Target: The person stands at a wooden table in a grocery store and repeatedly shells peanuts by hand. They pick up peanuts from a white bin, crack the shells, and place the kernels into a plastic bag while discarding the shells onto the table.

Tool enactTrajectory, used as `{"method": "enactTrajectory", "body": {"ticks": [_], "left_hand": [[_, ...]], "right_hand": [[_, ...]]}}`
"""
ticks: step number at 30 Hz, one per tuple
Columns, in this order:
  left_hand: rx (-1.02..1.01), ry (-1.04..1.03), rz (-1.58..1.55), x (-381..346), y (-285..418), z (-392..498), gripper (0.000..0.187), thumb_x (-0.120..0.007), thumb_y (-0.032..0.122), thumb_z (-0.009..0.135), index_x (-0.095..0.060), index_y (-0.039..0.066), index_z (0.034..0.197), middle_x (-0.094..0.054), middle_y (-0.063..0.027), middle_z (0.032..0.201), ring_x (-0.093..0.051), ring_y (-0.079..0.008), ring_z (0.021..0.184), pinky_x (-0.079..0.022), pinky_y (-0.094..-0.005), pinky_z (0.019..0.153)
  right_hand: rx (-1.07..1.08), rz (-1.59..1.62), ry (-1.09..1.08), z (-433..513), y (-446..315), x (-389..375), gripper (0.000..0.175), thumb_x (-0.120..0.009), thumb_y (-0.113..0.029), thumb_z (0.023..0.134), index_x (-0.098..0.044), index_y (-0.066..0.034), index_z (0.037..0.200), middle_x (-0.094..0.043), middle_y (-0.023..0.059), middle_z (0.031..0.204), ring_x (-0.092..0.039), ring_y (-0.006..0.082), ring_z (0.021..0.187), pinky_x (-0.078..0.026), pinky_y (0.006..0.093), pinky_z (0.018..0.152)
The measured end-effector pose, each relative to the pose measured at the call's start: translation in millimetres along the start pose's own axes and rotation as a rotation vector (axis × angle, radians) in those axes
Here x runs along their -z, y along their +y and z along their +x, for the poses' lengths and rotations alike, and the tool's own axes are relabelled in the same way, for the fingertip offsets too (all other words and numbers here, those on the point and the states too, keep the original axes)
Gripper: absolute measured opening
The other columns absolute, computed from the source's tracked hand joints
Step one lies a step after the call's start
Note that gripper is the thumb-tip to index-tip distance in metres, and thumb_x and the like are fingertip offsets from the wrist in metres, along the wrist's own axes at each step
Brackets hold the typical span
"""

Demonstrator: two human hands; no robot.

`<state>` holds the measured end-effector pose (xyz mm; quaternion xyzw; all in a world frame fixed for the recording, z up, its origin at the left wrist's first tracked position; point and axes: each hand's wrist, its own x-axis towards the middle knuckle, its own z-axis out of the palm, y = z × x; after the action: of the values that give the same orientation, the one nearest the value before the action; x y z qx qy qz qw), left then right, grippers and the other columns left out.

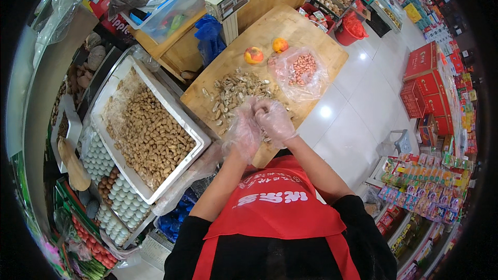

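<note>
Both my hands wear clear plastic gloves and meet over the near part of a wooden table (315, 42). My left hand (245, 128) has its fingertips against those of my right hand (274, 120), whose fingers are curled; whether a peanut is between them is hidden. Just beyond them lies a pile of peanut shells (241, 89). To its right, shelled pink peanuts (303, 68) rest in an open clear plastic bag (321, 79). Two red-yellow fruits (253, 55) sit behind the pile. On the left, a white foam box (202, 138) holds unshelled peanuts (155, 136).
Trays of pale eggs (126, 202) and a butternut squash (72, 163) are left of the foam box. A scale display (229, 0) rises behind the table. A red bucket (348, 33) and egg crates (334, 0) stand beyond. Red cartons (424, 62) are stacked at right.
</note>
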<state>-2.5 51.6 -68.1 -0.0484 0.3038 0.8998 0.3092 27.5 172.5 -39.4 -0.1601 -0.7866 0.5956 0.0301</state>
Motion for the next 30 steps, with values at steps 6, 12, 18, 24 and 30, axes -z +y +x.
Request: {"method": "enactTrajectory", "body": {"ticks": [6,12,18,24,30], "left_hand": [[0.070,0.101,0.034,-7.0,18.9,3.3,0.079,-0.034,0.058,0.107,-0.021,0.003,0.162,-0.016,-0.0110,0.171,-0.011,-0.0235,0.158,-0.002,-0.0390,0.127],[0.049,0.065,0.000,-1.5,27.7,2.4,0.075,-0.033,0.059,0.106,-0.022,0.011,0.163,-0.017,-0.0093,0.172,-0.008,-0.0250,0.159,0.004,-0.0470,0.126],[0.078,0.087,0.018,10.8,28.9,-2.7,0.072,-0.039,0.057,0.106,-0.029,0.012,0.161,-0.036,-0.0079,0.163,-0.034,-0.0246,0.147,-0.025,-0.0416,0.118],[0.136,0.114,-0.009,11.1,36.1,-7.6,0.066,-0.045,0.051,0.107,-0.032,0.015,0.161,-0.045,-0.0034,0.157,-0.045,-0.0215,0.137,-0.029,-0.0389,0.113],[0.128,0.157,-0.080,16.4,34.8,-13.3,0.059,-0.044,0.051,0.107,-0.042,0.015,0.153,-0.057,-0.0069,0.146,-0.057,-0.0270,0.126,-0.048,-0.0429,0.101]], "right_hand": [[-0.292,0.490,0.059,36.4,14.7,65.0,0.016,-0.064,-0.005,0.088,-0.064,-0.0008,0.103,-0.062,0.0028,0.079,-0.055,0.0111,0.060,-0.044,0.0263,0.051],[-0.026,0.013,0.456,79.2,39.7,132.6,0.015,-0.062,-0.011,0.093,-0.071,-0.0063,0.104,-0.070,0.0082,0.081,-0.065,0.0209,0.070,-0.053,0.0340,0.066],[0.096,-0.800,0.454,93.7,102.2,153.5,0.022,-0.065,-0.016,0.088,-0.076,-0.0082,0.104,-0.075,0.0161,0.097,-0.072,0.0298,0.094,-0.055,0.0393,0.086],[0.076,-0.672,0.418,104.0,108.3,128.8,0.020,-0.064,-0.018,0.089,-0.075,-0.0110,0.104,-0.074,0.0169,0.096,-0.070,0.0349,0.092,-0.054,0.0431,0.084],[0.083,-0.719,0.291,109.9,82.9,102.3,0.019,-0.063,-0.016,0.090,-0.070,-0.0080,0.106,-0.072,0.0208,0.099,-0.070,0.0389,0.094,-0.054,0.0459,0.084]]}}
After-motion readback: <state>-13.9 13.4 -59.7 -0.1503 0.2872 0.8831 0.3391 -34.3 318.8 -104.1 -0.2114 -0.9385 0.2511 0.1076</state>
